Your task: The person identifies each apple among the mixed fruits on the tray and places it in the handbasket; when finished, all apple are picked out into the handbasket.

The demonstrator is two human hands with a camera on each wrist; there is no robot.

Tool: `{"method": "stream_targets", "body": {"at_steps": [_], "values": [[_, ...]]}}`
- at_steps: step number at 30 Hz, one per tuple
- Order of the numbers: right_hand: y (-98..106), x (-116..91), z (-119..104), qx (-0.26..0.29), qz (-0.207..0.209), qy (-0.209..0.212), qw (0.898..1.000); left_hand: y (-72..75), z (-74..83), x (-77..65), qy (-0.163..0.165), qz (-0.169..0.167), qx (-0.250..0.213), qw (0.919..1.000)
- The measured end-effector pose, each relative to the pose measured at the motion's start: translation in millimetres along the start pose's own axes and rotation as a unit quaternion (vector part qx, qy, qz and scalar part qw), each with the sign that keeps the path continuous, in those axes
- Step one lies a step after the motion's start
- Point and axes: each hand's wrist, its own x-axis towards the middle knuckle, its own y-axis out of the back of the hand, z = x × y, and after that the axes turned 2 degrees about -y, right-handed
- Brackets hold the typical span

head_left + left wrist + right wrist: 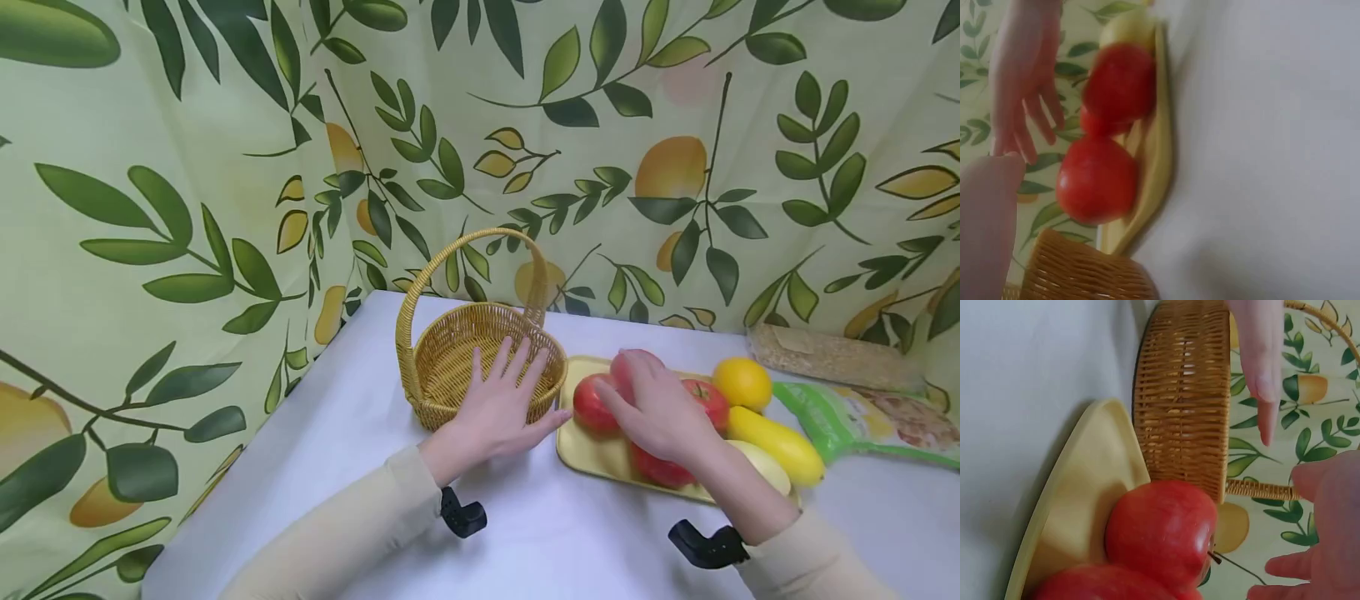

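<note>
A wicker basket [555, 367] with a tall arched handle stands near the back of the table. My left hand [498, 408] spreads over its front rim, fingers straight and pointing inward. To the right lies a yellow tray [588, 462] of fruit. Above it hovers my right hand [663, 408], fingers loosely extended and holding nothing. Under and around that hand are several red apples [592, 404]; one apple [1163, 531] shows its stem in the right wrist view, beside the basket's wall. My right hand partly hides the rear apple [626, 367].
An orange [742, 383], a long yellow fruit [780, 446] and a pale oval fruit [761, 467] crowd the tray's right side. Beyond lie a green printed bag [862, 417] and a clear pack [832, 354] of tan contents. A leaf-patterned cloth [465, 108] hangs behind the table.
</note>
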Motion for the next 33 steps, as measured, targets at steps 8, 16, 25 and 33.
{"method": "stream_targets", "body": {"at_steps": [8, 16, 25, 33], "values": [[-2.9, 7.0, -12.0, 0.025, -0.04, -0.032, 0.998, 9.1, -15.6, -40.0, -0.007, 0.07, -0.182, 0.9807], [-1.7, 8.7, -4.1, 0.026, -0.095, -0.083, 0.992, 4.4, -33.3, -68.0, -0.007, 0.202, -0.33, 0.9219], [-9.0, 13.6, 0.8, 0.037, -0.106, -0.089, 0.99, -23.6, -66.8, -91.9, -0.062, 0.399, -0.342, 0.8484], [-13.8, 19.3, -0.8, 0.03, -0.096, -0.087, 0.991, -39.5, -90.3, -98.0, -0.019, 0.414, -0.357, 0.8375]]}}
